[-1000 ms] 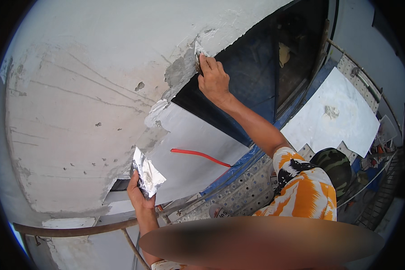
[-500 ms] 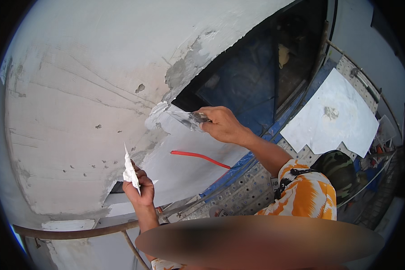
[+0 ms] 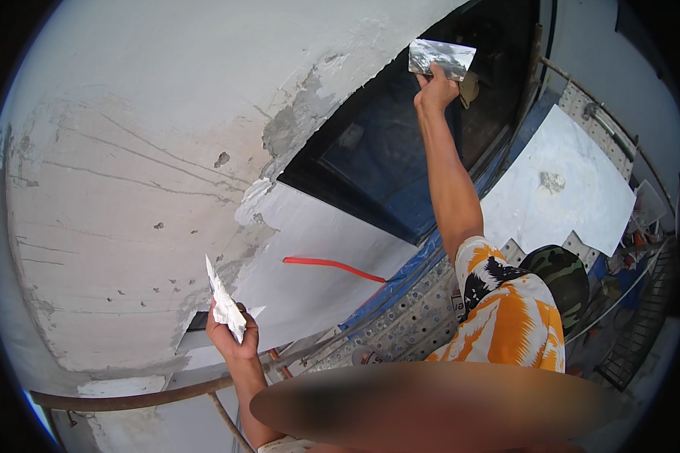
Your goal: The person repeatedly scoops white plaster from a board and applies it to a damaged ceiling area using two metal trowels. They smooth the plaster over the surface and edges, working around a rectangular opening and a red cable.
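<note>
My left hand (image 3: 236,343) is closed around a putty-covered blade (image 3: 225,306), thick with white paste, beside the lower part of the wall; its handle is hidden. High up by the dark opening, my right hand (image 3: 437,94) grips a broad scraper (image 3: 443,60) with a shiny, smeared metal blade. That blade's left end lies close to the wall's edge at the opening; whether it touches I cannot tell. The wall (image 3: 128,151) is pale, with cracks, small pits and grey bare patches. Fresh white putty (image 3: 257,198) sits at the opening's lower left corner.
A red strip (image 3: 332,263) crosses the white wall below the opening. To the right, a white board (image 3: 582,174) with a plaster lump lies on the perforated metal platform (image 3: 400,325). Rusty rails (image 3: 128,400) run along the lower left. A camouflage cap (image 3: 563,279) is beside my right shoulder.
My right hand has moved with the scraper from the putty at the opening's corner up to its upper edge, arm outstretched. My left hand has turned its putty-covered blade slightly and dropped a little.
</note>
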A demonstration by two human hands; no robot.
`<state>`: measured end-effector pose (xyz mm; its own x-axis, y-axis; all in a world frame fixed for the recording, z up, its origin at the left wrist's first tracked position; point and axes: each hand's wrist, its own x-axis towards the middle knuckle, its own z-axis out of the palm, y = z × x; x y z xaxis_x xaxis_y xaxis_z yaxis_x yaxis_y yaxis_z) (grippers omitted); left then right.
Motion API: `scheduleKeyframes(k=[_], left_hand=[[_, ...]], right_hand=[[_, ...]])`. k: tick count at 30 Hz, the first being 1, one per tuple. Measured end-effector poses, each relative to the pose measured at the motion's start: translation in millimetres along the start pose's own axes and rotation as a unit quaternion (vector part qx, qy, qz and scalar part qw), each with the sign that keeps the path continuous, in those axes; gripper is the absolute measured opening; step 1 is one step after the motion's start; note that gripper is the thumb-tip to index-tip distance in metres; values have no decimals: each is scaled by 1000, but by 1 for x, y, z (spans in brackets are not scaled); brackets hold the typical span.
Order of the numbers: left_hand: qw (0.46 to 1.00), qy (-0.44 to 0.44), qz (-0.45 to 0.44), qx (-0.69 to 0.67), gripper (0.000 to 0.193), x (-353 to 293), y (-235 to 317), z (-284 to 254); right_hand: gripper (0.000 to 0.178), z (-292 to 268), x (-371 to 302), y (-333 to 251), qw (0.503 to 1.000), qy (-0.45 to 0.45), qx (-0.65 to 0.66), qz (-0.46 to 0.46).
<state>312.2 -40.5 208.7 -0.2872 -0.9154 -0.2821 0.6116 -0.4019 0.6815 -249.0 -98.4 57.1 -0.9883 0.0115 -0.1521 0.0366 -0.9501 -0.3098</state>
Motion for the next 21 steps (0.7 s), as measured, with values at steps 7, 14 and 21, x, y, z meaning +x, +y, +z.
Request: scheduleKeyframes(k=[7, 14, 21], left_hand=[[1000, 2, -13, 19, 14, -2, -3, 0], [998, 57, 7, 20, 16, -10, -2, 9], [997, 81, 10, 9, 21, -16, -2, 12]], right_hand=[[27, -8, -34, 1, 996, -38, -40, 66], [26, -12, -77, -5, 993, -54, -37, 96], [24, -9, -119, -13, 982, -52, -62, 172]])
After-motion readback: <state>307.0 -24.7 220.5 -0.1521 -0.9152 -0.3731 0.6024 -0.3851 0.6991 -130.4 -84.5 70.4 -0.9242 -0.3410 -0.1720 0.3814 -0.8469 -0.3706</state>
